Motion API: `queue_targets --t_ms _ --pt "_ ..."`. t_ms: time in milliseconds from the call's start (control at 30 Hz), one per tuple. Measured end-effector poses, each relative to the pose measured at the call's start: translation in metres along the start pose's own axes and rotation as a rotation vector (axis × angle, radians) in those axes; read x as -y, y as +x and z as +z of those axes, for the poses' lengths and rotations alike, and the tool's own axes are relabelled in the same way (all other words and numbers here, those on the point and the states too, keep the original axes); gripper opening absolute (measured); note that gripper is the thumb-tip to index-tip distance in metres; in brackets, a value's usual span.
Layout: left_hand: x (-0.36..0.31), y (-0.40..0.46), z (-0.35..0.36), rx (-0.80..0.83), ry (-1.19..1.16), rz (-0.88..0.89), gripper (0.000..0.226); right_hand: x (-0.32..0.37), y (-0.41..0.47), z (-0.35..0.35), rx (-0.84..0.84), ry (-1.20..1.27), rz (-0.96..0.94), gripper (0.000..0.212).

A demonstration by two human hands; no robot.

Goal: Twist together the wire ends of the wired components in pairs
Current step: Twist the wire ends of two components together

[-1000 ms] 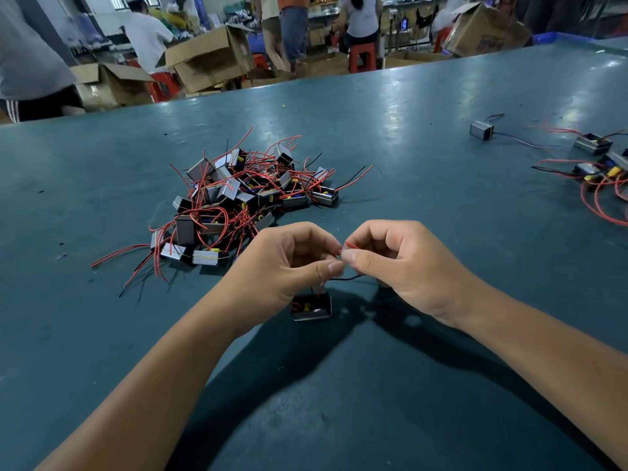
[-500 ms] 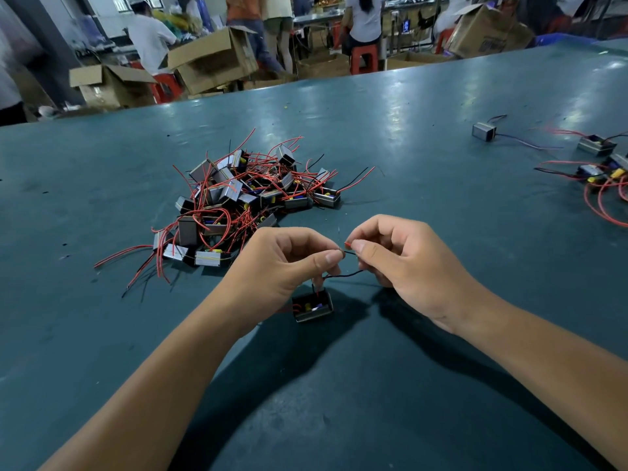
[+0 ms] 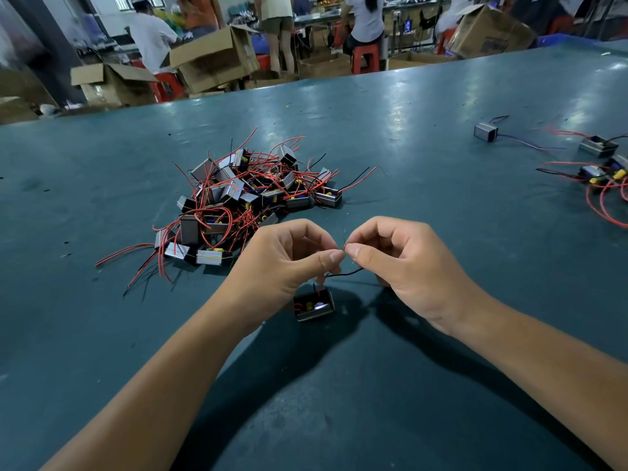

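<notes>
A small grey box component (image 3: 314, 305) with a red and a black wire hangs just above the teal table (image 3: 373, 385), below my hands. My left hand (image 3: 285, 260) pinches the wires between thumb and forefinger. My right hand (image 3: 394, 256) pinches the wire ends right beside it, fingertips almost touching. A black wire (image 3: 346, 274) loops between the two hands. A pile of like components (image 3: 248, 195) with tangled red and black wires lies behind my left hand.
Several wired components (image 3: 598, 164) lie at the table's right edge, one grey box (image 3: 486, 131) apart from them. Beyond the far table edge stand cardboard boxes (image 3: 214, 56), red stools and several people.
My hands stay together at the wire ends. The fingertips have shifted slightly, and the component has risen a little with them.
</notes>
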State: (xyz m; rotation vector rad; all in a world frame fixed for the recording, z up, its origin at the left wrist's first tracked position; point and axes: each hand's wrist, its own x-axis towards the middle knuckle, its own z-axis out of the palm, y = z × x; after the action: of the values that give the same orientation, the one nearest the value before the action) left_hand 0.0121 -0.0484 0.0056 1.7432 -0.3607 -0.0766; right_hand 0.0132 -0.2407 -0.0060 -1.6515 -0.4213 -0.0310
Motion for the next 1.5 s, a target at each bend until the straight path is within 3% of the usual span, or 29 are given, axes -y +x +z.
queue_targets --t_ms 333,767,1000,1100,1200,1267,1500 --pt "0.001 0.000 0.000 0.009 -0.025 -0.006 0.026 0.001 -0.001 0.004 -0.015 -0.011 0.003 0.006" --pt "-0.002 -0.003 0.003 0.035 0.035 0.025 0.012 -0.005 0.001 0.008 -0.029 -0.082 -0.016 0.016" --pt "-0.006 -0.004 0.003 0.019 0.038 0.010 0.012 -0.003 0.000 0.010 -0.005 -0.102 -0.006 0.011" --pt "-0.008 -0.005 -0.001 -0.006 0.258 0.141 0.007 -0.003 0.000 0.009 0.010 -0.097 0.000 0.016" --pt "-0.010 -0.005 -0.003 -0.056 0.648 0.435 0.008 -0.002 0.001 0.008 0.041 -0.070 0.023 0.019" --pt "-0.010 -0.004 -0.005 -0.043 0.788 0.579 0.005 -0.001 0.002 0.006 0.072 -0.055 0.042 0.020" --pt "-0.005 -0.002 -0.013 -0.049 0.712 0.668 0.011 0.001 0.002 0.003 0.137 0.026 0.082 0.020"
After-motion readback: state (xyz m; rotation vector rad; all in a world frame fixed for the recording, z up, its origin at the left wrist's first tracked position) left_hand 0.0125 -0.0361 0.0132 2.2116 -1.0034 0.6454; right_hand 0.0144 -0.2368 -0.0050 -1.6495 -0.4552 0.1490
